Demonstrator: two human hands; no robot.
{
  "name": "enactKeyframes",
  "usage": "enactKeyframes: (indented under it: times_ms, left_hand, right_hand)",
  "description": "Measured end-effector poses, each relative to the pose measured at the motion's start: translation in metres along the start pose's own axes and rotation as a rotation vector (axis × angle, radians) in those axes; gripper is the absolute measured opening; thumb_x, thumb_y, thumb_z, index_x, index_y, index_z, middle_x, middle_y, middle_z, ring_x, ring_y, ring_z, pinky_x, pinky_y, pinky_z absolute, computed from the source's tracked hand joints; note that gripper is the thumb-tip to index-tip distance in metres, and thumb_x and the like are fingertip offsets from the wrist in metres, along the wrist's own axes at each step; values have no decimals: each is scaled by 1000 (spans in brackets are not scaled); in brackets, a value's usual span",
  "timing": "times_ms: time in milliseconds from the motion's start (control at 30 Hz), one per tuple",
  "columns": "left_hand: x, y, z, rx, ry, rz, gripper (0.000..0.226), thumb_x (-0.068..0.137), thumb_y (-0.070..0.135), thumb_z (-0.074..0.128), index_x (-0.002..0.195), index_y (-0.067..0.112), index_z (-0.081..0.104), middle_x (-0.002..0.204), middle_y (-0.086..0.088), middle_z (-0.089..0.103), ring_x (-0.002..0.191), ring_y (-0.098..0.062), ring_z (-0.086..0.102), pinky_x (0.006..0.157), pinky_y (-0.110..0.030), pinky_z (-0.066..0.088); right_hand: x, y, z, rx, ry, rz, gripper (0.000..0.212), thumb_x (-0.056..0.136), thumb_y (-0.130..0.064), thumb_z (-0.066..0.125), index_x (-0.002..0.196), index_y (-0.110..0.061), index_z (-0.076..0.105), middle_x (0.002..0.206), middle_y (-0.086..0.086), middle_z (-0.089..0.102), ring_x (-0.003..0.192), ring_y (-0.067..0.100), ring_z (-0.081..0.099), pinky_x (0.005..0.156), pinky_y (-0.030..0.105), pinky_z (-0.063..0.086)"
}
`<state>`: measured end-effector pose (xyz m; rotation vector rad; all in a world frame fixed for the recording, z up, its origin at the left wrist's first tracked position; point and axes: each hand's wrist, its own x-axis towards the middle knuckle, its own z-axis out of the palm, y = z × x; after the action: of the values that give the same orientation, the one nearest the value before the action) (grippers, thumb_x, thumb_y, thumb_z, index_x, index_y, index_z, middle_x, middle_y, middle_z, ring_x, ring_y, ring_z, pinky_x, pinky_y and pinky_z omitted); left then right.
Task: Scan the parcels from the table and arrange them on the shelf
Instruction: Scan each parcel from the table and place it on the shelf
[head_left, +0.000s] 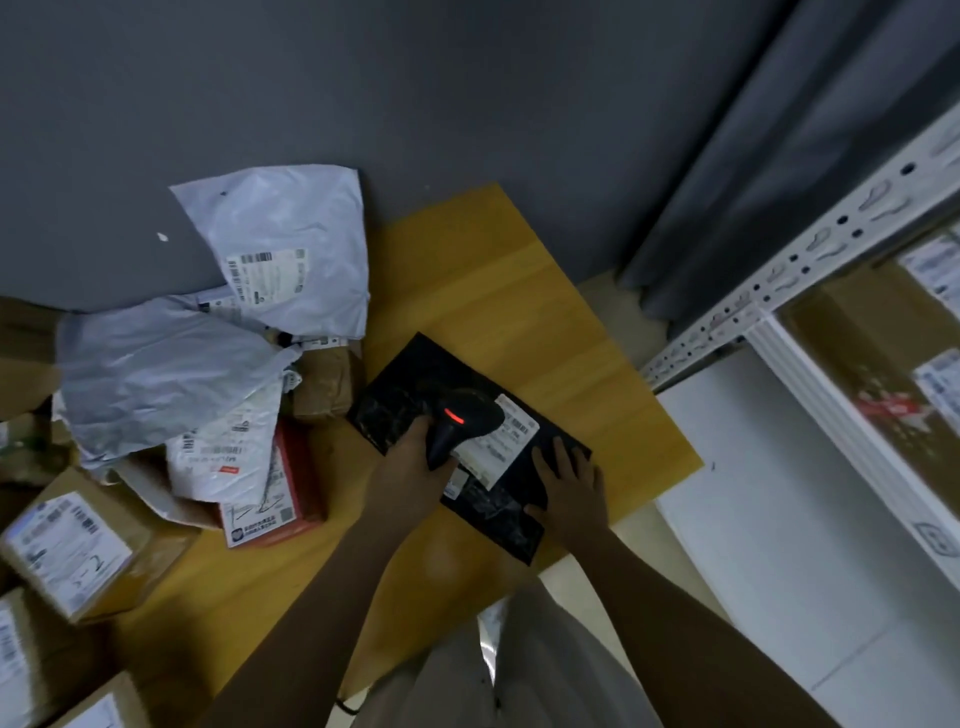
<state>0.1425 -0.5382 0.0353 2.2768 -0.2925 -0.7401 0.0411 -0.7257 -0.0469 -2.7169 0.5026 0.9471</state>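
Observation:
A black plastic parcel (400, 405) lies flat on the wooden table (493, 291), with a white shipping label (506, 447) on top. My left hand (410, 457) grips a black barcode scanner (462, 421), whose red light glows, held just over the label. My right hand (569, 488) rests with spread fingers on the parcel's right corner, thumb at its near edge. The white metal shelf (779, 291) stands to the right of the table.
A heap of white and grey mailer bags (280, 249), a red and white box (280, 493) and several brown cartons (78, 551) crowds the table's left half. Brown cartons (872, 364) sit on an upper shelf level. A grey wall and curtain (769, 156) stand behind.

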Motion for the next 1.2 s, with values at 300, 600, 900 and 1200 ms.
enactKeyframes:
  times_ms: [300, 600, 900, 1200]
  left_hand:
    - [8, -2, 8, 179, -93, 22, 46, 94, 19, 60, 135, 16, 39, 122, -8, 55, 105, -27, 57, 86, -43, 49]
    - [18, 3, 8, 200, -104, 49, 53, 91, 18, 60, 137, 13, 33, 113, -8, 58, 98, -26, 60, 79, -43, 51]
    - [18, 1, 9, 153, -112, 36, 42, 92, 18, 59, 128, 16, 38, 99, 1, 56, 85, -17, 56, 71, -34, 46]
    - [18, 1, 7, 57, -101, -21, 48, 93, 20, 60, 135, 18, 37, 108, -2, 54, 88, -19, 56, 76, -39, 49]
  right_hand:
    - [10, -1, -9, -67, -53, -4, 84, 97, -48, 49, 155, -27, -8, 161, 6, -18, 149, 33, -9, 119, 55, 7]
    - [10, 0, -6, -27, -27, -7, 84, 96, -46, 51, 155, -27, -6, 162, 8, -16, 149, 34, -10, 118, 55, 4]
    - [9, 1, -4, -2, -20, -12, 85, 96, -46, 52, 155, -28, -5, 162, 7, -17, 149, 33, -11, 118, 55, 3]
    - [10, 4, -7, 90, 106, -59, 78, 86, -44, 61, 152, -23, 25, 161, 12, 10, 146, 36, 11, 116, 54, 12]
